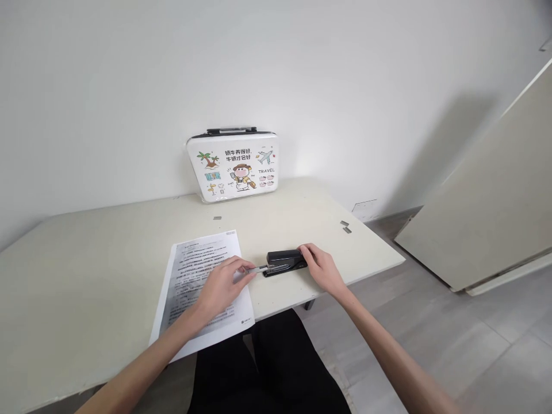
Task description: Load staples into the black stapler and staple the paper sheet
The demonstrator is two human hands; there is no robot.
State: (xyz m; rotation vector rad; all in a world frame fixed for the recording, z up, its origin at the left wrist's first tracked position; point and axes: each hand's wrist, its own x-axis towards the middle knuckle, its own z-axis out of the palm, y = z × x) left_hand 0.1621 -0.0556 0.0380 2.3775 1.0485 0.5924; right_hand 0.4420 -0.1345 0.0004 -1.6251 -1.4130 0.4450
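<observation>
A black stapler (282,256) lies near the table's front edge, its top arm raised from the base at the left end. My right hand (321,269) is closed around the stapler's right end and steadies it. Between the thumb and fingers of my left hand (224,283) is a slim metal slide (259,268), which reaches into the stapler's open left end. Whether staples sit in it is too small to tell. Beneath my left hand and forearm lies a printed sheet of paper (183,276), partly covered by them and reaching over the front edge.
One small grey staple strip (217,218) lies behind the paper. Two more staple strips (346,229) are at the right. A white cartoon-printed case (233,167) leans on the wall at the back of the table (107,247). A pale panel (487,190) stands to the right.
</observation>
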